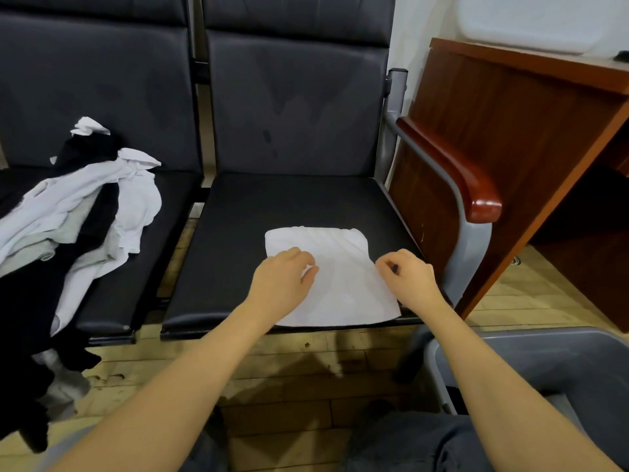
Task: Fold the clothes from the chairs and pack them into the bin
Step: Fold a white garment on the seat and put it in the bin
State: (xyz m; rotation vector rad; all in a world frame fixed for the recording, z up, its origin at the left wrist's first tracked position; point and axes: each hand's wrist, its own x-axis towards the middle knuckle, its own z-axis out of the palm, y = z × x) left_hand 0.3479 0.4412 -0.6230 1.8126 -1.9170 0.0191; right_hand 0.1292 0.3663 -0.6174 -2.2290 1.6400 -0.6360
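White garment (335,267): folded flat, near edge of right chair seat (272,206). Mixed black and white clothes pile (75,216): unfolded, draped over left chair. Grey bin (544,362): near right, on floor.

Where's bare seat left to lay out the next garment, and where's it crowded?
Free: the right seat behind the white garment, up to the backrest, and the strip to the left of the left hand. The front right of that seat is taken by the garment and the right hand. The left seat is crowded by the clothes pile, bare only along its right side.
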